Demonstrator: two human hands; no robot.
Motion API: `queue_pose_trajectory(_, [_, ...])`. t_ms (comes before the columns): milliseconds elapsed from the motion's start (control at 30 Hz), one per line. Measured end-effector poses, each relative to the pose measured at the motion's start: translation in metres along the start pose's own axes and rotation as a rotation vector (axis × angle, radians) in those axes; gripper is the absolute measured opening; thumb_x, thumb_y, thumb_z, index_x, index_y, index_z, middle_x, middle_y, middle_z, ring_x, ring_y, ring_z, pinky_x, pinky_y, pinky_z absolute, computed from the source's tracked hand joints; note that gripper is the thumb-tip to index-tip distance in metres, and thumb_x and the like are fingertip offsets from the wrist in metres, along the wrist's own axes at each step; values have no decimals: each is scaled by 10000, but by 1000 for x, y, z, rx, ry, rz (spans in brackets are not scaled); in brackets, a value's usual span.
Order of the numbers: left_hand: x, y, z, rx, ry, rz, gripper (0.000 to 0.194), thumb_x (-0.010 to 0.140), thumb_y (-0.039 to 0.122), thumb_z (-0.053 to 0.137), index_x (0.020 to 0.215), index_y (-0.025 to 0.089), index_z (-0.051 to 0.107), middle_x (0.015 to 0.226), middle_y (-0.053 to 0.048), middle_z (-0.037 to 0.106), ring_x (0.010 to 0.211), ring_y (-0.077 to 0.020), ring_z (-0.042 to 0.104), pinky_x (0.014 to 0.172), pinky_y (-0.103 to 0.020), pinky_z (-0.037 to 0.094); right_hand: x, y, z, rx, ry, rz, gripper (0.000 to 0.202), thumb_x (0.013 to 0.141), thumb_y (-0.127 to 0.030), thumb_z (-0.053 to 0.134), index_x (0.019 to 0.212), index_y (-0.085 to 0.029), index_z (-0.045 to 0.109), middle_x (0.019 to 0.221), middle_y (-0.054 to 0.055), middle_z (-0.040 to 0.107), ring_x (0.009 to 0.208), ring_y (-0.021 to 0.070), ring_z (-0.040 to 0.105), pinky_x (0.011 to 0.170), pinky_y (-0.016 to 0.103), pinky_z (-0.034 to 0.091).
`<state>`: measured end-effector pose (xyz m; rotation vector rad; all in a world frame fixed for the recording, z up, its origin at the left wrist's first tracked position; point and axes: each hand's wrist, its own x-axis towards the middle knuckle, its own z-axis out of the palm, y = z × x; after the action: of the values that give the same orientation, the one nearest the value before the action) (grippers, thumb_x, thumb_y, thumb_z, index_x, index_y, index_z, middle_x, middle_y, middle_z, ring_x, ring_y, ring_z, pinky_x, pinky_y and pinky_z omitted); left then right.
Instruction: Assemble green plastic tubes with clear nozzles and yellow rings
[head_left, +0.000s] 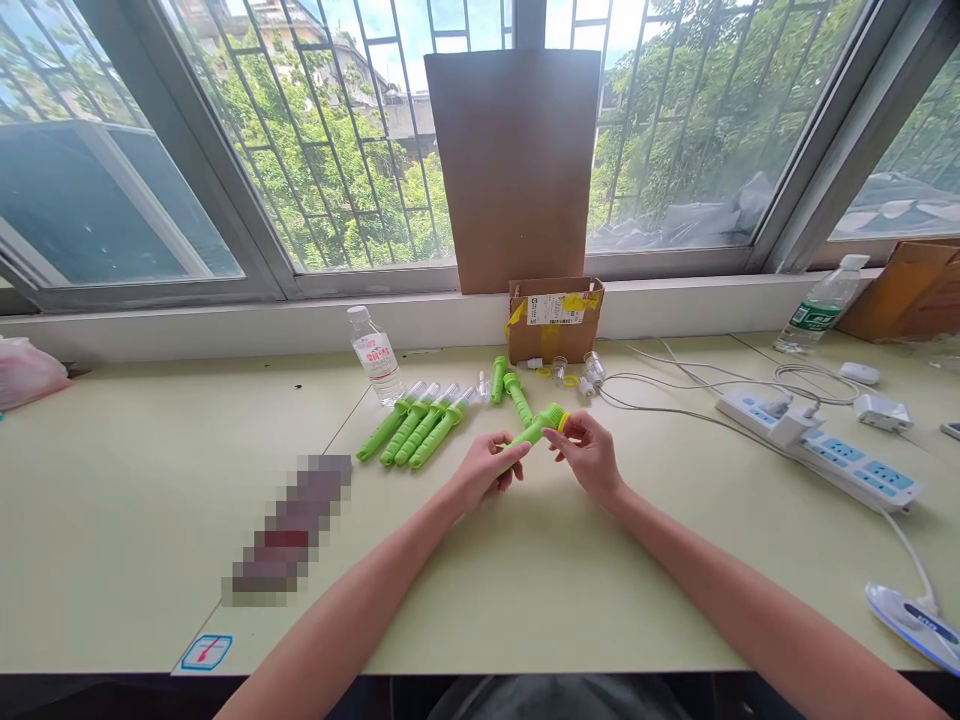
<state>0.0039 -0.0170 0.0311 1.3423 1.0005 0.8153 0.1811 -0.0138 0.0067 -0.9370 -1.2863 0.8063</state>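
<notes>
My left hand (490, 464) is closed around the shaft of a green plastic handle (534, 430), which slants up to the right. At its wide ribbed end, my right hand (590, 457) pinches a yellow ring (564, 421); whether the ring is seated on the end I cannot tell. Just behind lies another green handle (517, 398), partly hidden by the held one, and a shorter green piece (499, 380). To the left, several green handles with clear tubes (424, 428) lie side by side. Small clear cups (559, 370) and loose yellow rings (571, 381) sit beyond my right hand.
A small open cardboard box (556, 335) stands at the back below a tall brown board (517, 170). A water bottle (376, 358) is behind the green row. On the right are a power strip (847, 455), cables, another bottle (819, 308) and a white-blue device (915, 622).
</notes>
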Motion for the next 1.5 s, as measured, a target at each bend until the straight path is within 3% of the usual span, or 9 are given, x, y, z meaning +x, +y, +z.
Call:
queue_pose_trajectory(167, [0, 2, 3, -49, -3, 4, 359, 734, 496, 630, 717, 184, 452, 538, 26, 568, 368, -49, 406, 362, -173, 259, -5, 0, 4, 5, -71, -12, 352, 740, -516, 651, 716, -213, 475, 571, -49, 523, 462, 124, 575, 394, 269, 543])
queue_pose_trajectory(400, [4, 0, -4, 42, 42, -28, 375, 702, 523, 647, 728, 184, 488, 542, 30, 562, 343, -46, 381, 344, -178, 220, 0, -1, -2, -73, 19, 2, 331, 761, -517, 622, 757, -209, 501, 626, -23, 555, 554, 150, 625, 388, 235, 524])
queue_pose_trajectory(700, [3, 5, -12, 194, -1, 39, 366, 692, 517, 650, 692, 176, 516, 514, 34, 547, 351, -47, 358, 361, -181, 219, 4, 1, -7, -26, -1, 61, 356, 856, -534, 473, 750, -194, 493, 647, -4, 579, 571, 141, 618, 447, 236, 520])
queue_pose_trajectory(1000, [1, 6, -13, 307, -22, 40, 392, 687, 551, 647, 719, 179, 526, 521, 38, 541, 366, -58, 373, 364, -189, 238, 5, 2, -7, -34, 25, 79, 324, 860, -528, 467, 849, -204, 476, 659, -20, 586, 513, 126, 600, 429, 235, 513])
queue_pose_trajectory(1500, [0, 6, -10, 403, 1, 39, 427, 670, 584, 638, 724, 175, 529, 538, 40, 542, 399, -72, 423, 393, -195, 280, 10, 5, -8, 4, 148, 128, 355, 835, -536, 497, 861, -186, 557, 886, 55, 648, 694, 169, 626, 447, 284, 582])
